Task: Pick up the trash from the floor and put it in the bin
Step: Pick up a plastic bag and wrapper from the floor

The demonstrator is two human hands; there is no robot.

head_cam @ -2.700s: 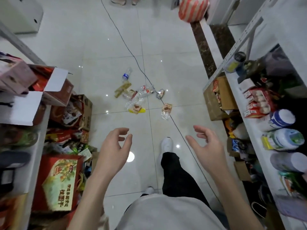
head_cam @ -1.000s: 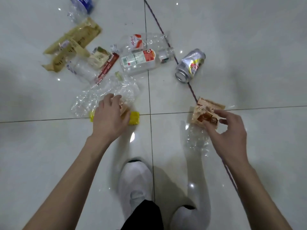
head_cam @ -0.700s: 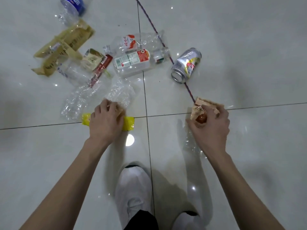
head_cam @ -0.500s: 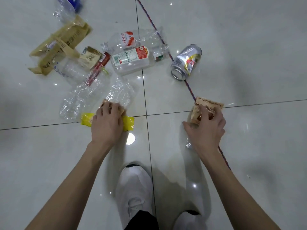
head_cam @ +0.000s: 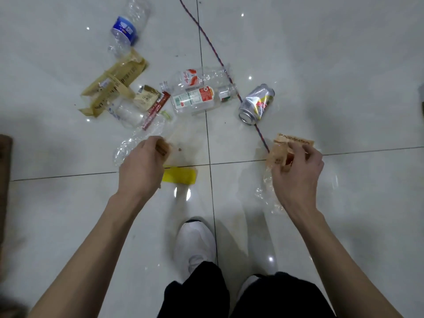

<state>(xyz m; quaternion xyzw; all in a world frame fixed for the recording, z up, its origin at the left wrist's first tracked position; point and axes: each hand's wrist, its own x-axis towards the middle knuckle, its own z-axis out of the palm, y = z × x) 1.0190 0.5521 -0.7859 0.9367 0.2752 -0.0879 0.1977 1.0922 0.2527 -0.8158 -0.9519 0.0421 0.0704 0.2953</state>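
Litter lies on the floor [head_cam: 344, 65]. Left hand [head_cam: 141, 167] holds a wrapper [head_cam: 180, 175] left of centre. Right hand [head_cam: 298, 173] holds a second wrapper [head_cam: 284, 145] to the right. Shoe [head_cam: 195, 239] is between them, nearer the person. Can [head_cam: 256, 103] lies beyond the right hand, against the cable [head_cam: 206, 40]. Two bottles [head_cam: 199, 97] lie side by side, left of the can. Flattened packets [head_cam: 112, 86] are further left, with a far bottle [head_cam: 125, 31] behind them.

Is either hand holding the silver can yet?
No, the silver can lies on the floor; the left hand grips the yellow-ended wrapper, the right hand the brown wrapper.
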